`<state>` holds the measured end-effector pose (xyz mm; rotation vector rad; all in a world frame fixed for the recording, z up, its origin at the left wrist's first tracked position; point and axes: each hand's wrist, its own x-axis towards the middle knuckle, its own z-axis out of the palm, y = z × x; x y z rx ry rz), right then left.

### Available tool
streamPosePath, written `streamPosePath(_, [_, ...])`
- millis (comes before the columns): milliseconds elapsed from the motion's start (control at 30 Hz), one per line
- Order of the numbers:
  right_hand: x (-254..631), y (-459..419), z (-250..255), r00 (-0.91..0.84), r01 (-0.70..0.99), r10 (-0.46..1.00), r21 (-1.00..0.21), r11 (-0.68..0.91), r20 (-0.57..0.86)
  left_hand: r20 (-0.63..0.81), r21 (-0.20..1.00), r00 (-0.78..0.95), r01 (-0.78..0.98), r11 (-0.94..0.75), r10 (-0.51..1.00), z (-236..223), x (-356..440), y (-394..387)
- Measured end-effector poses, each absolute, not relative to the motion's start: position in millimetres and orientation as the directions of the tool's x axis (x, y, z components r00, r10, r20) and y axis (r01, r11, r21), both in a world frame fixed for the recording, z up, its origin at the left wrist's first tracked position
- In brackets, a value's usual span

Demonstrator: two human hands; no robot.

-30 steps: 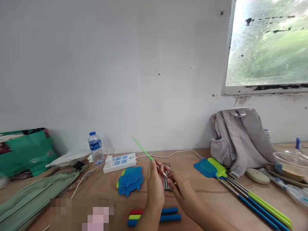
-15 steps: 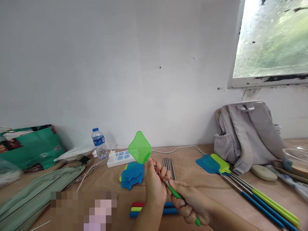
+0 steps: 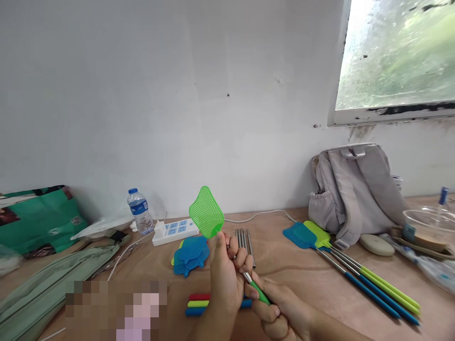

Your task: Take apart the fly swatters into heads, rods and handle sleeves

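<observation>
A green fly swatter [image 3: 206, 213] is held up between both hands, its mesh head tilted up and to the left. My left hand [image 3: 229, 274] is closed round the rod just below the head, the thumb pressed near the neck. Lower down, my right hand [image 3: 277, 308] wraps the green handle, and a short stretch of metal rod shows between the hands. Behind the left hand lie loose metal rods [image 3: 250, 244]. Blue swatter heads [image 3: 192, 253] are stacked to the left. Red, yellow and blue handles [image 3: 199, 303] lie under my left forearm, partly hidden by it.
Several whole swatters [image 3: 369, 279] lie at the right. Behind them stand a grey backpack [image 3: 355, 194], an oval pale case [image 3: 377, 245] and a plastic cup [image 3: 426, 227]. A power strip [image 3: 176, 232], water bottle [image 3: 140, 210], green bag [image 3: 39, 218] and folded green cloth item [image 3: 57, 286] occupy the left.
My right hand has moved down along with the handle, and more metal rod shows between the hands. The left hand still grips below the head. The view has shifted slightly right.
</observation>
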<state>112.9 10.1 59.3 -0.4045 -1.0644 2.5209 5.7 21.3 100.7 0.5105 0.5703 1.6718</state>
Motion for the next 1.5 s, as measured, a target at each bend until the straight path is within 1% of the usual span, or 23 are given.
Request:
streamPosePath(100, [109.9, 8.4, 61.8, -0.766, -0.192, 0.607, -0.826, -0.530, -0.212, 0.032, 0.644, -0.181, -0.748, -0.158, 0.983, 95.4, 7.5, 25.2])
streamPosePath(167, [107.2, 7.0, 61.0, -0.668, -0.121, 0.699, -0.889, -0.442, -0.257, 0.046, 0.655, -0.183, -0.737, -0.168, 0.982, 92.3, 10.3, 27.3])
streamPosePath(233, [107.4, 5.3, 56.0, -0.585, -0.022, 0.772, -0.947, -0.321, -0.248, 0.065, 0.668, -0.191, -0.721, -0.185, 0.979, 91.4, 9.5, 30.6])
streamPosePath(300, [112.3, 2.8, 46.7, -0.495, 0.085, 0.858, -0.991, -0.107, -0.135, 0.085, 0.680, -0.245, -0.694, -0.236, 0.966, 94.3, -0.8, 36.6])
streamPosePath(367, [120.7, -0.4, 34.5, -0.411, 0.205, 0.911, -0.971, 0.121, 0.027, 0.123, 0.679, -0.358, -0.650, -0.342, 0.925, 101.1, -23.7, 44.9])
streamPosePath(400, [125.1, -1.8, 27.9, -0.386, 0.250, 0.919, -0.949, 0.190, 0.082, 0.148, 0.662, -0.433, -0.625, -0.414, 0.889, 105.5, -38.9, 49.1])
streamPosePath(433, [128.8, -2.6, 21.5, -0.375, 0.273, 0.921, -0.937, 0.219, 0.107, 0.183, 0.647, -0.501, -0.586, -0.487, 0.846, 110.1, -55.2, 52.8])
streamPosePath(467, [131.4, -2.6, 15.5, -0.368, 0.270, 0.923, -0.936, 0.225, 0.116, 0.195, 0.651, -0.551, -0.546, -0.527, 0.811, 114.6, -71.2, 55.7])
streamPosePath(533, [132.7, 0.1, 5.1, -0.351, 0.202, 0.925, -0.954, 0.224, 0.143, 0.213, 0.658, -0.546, -0.533, -0.532, 0.811, 121.6, -97.8, 58.3])
streamPosePath(633, [127.3, 9.0, -6.5, -0.312, 0.063, 0.928, -0.970, 0.235, 0.205, 0.233, 0.725, -0.370, -0.550, -0.414, 0.899, 126.1, -115.9, 55.9])
streamPosePath(700, [123.1, 14.2, -13.0, -0.302, 0.021, 0.928, -0.972, 0.235, 0.218, 0.199, 0.804, -0.218, -0.521, -0.287, 0.955, 125.9, -116.4, 52.8])
streamPosePath(767, [120.7, 16.4, -18.7, -0.316, 0.005, 0.922, -0.971, 0.237, 0.224, 0.139, 0.867, -0.100, -0.468, -0.170, 0.985, 124.7, -113.7, 50.6])
streamPosePath(867, [121.2, 14.4, -25.2, -0.382, -0.028, 0.896, -0.973, 0.231, 0.224, 0.068, 0.921, -0.028, -0.383, -0.073, 0.997, 122.5, -110.9, 50.2])
streamPosePath(933, [123.4, 12.4, -28.0, -0.422, -0.027, 0.880, -0.974, 0.226, 0.216, 0.057, 0.946, -0.035, -0.316, -0.066, 0.998, 121.2, -110.2, 51.4])
streamPosePath(1000, [126.4, 11.7, -29.9, -0.435, 0.031, 0.877, -0.970, 0.239, 0.202, 0.081, 0.963, -0.062, -0.252, -0.094, 0.995, 119.8, -109.6, 52.9])
streamPosePath(1067, [130.0, 12.7, -31.1, -0.435, 0.124, 0.878, -0.953, 0.277, 0.199, 0.110, 0.971, -0.089, -0.204, -0.126, 0.990, 118.4, -108.7, 54.0])
streamPosePath(1200, [138.1, 17.7, -32.7, -0.461, 0.315, 0.851, -0.850, 0.423, 0.253, 0.149, 0.975, -0.120, -0.148, -0.166, 0.981, 116.3, -107.1, 54.8])
streamPosePath(1267, [140.8, 19.9, -34.1, -0.471, 0.395, 0.843, -0.792, 0.466, 0.262, 0.160, 0.977, -0.129, -0.124, -0.176, 0.979, 115.9, -106.9, 54.9])
streamPosePath(1367, [141.8, 21.6, -37.2, -0.460, 0.487, 0.853, -0.734, 0.473, 0.245, 0.156, 0.982, -0.130, -0.085, -0.168, 0.979, 116.1, -107.2, 55.7])
streamPosePath(1500, [139.1, 21.1, -39.9, -0.468, 0.543, 0.856, -0.693, 0.475, 0.220, 0.155, 0.985, -0.132, -0.057, -0.164, 0.979, 116.9, -107.8, 56.3])
